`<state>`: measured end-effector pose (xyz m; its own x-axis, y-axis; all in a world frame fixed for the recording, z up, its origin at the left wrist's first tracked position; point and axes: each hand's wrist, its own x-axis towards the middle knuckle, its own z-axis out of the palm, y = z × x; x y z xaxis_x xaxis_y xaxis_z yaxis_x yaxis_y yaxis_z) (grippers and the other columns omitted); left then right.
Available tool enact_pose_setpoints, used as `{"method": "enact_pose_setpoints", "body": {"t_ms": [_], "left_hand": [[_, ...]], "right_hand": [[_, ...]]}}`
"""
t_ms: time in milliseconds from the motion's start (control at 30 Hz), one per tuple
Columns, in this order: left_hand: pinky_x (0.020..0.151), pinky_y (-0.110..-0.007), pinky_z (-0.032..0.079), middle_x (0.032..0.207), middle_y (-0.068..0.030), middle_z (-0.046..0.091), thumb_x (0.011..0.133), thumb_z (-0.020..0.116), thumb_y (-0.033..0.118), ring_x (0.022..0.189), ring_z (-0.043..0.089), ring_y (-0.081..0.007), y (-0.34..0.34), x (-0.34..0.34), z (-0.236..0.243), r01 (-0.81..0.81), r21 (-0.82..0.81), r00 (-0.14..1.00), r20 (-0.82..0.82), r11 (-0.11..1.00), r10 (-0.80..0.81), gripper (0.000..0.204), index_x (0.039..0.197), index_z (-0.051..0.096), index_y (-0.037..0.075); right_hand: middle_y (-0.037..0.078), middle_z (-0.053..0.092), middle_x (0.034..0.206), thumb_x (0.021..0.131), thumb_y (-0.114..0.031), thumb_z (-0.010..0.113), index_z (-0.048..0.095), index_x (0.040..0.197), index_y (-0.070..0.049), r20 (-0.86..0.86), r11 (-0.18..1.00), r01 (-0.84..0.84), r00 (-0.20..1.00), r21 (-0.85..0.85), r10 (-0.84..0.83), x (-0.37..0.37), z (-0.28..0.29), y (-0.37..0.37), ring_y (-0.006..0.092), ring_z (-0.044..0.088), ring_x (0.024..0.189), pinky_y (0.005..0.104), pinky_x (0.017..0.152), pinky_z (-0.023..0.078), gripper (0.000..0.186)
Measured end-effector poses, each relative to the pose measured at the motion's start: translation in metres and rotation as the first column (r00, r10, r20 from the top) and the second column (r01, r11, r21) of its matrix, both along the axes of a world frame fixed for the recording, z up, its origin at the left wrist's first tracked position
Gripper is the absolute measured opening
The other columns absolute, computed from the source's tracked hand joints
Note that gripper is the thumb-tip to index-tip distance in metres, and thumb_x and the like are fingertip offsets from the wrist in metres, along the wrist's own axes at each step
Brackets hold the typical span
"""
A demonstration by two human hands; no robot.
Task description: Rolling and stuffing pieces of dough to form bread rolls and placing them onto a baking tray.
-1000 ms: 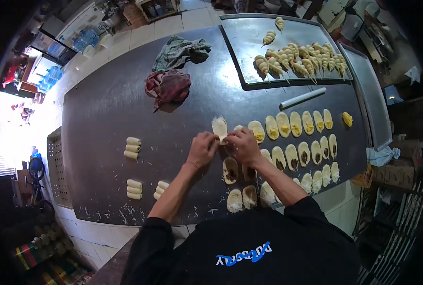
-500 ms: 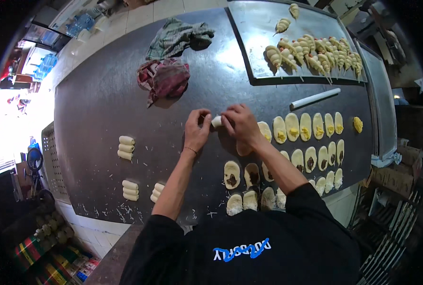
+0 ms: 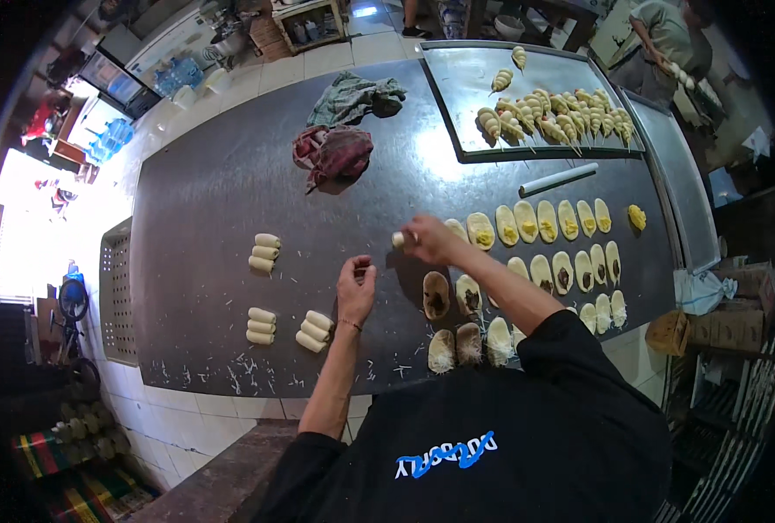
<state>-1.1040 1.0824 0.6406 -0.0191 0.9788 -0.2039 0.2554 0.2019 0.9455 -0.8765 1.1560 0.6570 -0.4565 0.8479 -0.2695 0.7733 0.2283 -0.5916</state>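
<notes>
My right hand [image 3: 435, 241] pinches a small pale dough roll [image 3: 398, 239] between its fingertips, just above the dark metal table. Nearer to me and to the left, my left hand [image 3: 355, 289] is empty, its thumb and fingers loosely bent and apart. Flat dough ovals lie in rows at the right: some with yellow filling [image 3: 526, 223], some with dark brown filling [image 3: 562, 273], and the nearest with white shreds [image 3: 499, 341]. My right forearm hides part of these rows. Finished rolls lie in small groups at the left, among them one group [image 3: 315, 331] beside my left forearm.
A metal tray [image 3: 453, 96] of spiral dough on sticks stands at the far right. Near it lie a white rod [image 3: 558, 179] and a yellow lump [image 3: 636, 217]. Two crumpled cloths, green [image 3: 352, 98] and red [image 3: 333, 155], lie at the back. Another person [image 3: 670, 44] stands beyond the tray.
My hands have moved apart: the left has drawn back toward me and let go of the dough roll, which stays in the right. The whole view has shifted.
</notes>
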Motion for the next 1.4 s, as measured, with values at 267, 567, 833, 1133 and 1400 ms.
{"method": "enact_pose_setpoints", "body": {"t_ms": [267,567,833,1133,1400], "left_hand": [[0.085,-0.041,0.051,0.102,-0.0193,0.063,0.076,0.07,0.011,0.098,0.061,-0.0379,0.057,0.042,-0.004,0.573,0.373,0.787,-0.499,0.73,-0.364,0.039,0.113,0.061,0.003],[0.096,-0.04,0.044,0.12,-0.0162,0.061,0.078,0.074,0.015,0.117,0.053,-0.033,0.084,0.055,0.0,0.658,0.294,0.745,-0.389,0.693,-0.542,0.061,0.135,0.052,0.01],[0.118,-0.05,0.012,0.158,-0.0227,0.01,0.067,0.075,0.063,0.145,0.01,-0.0391,0.018,0.058,-0.004,0.48,-0.007,0.605,-0.722,0.877,-0.337,0.122,0.152,0.011,0.003],[0.118,-0.049,0.006,0.158,-0.0199,0.008,0.071,0.077,0.048,0.147,0.001,-0.0364,0.039,0.084,-0.024,0.2,-0.04,0.683,-0.711,0.979,-0.168,0.114,0.153,0.006,0.012],[0.1,-0.051,0.041,0.092,-0.0122,0.062,0.083,0.068,0.014,0.096,0.058,-0.0313,-0.063,0.039,-0.005,0.288,0.231,0.941,-0.249,0.929,-0.23,0.021,0.1,0.064,0.003]], "right_hand": [[0.021,0.056,0.122,0.072,-0.015,0.078,0.05,0.131,-0.004,-0.138,0.956,0.227,0.969,0.185,-0.203,-0.002,-0.006,-0.036,0.0392,0.056,0.112,0.043,0.093,0.047,0.066],[0.02,0.058,0.118,0.077,-0.007,0.072,0.047,0.131,-0.002,-0.105,0.891,0.181,0.983,0.417,-0.15,0.024,-0.001,-0.03,0.0354,0.052,0.114,0.0405,0.097,0.045,0.06],[0.027,0.022,0.142,0.062,-0.038,0.087,0.035,0.141,-0.008,0.034,0.76,0.469,0.841,0.45,-0.539,0.034,0.039,-0.091,0.0472,0.031,0.122,0.0568,0.102,0.03,0.099],[0.024,0.015,0.143,0.054,-0.056,0.087,0.03,0.144,-0.012,0.108,0.673,0.585,0.713,0.453,-0.693,0.024,-0.007,-0.068,0.0478,0.026,0.125,0.0576,0.103,0.025,0.115],[0.017,0.053,0.114,0.075,-0.023,0.079,0.063,0.11,-0.005,-0.15,0.698,0.548,0.824,0.461,-0.547,0.016,0.021,-0.16,0.0339,0.049,0.105,0.0442,0.093,0.04,0.043]]}}
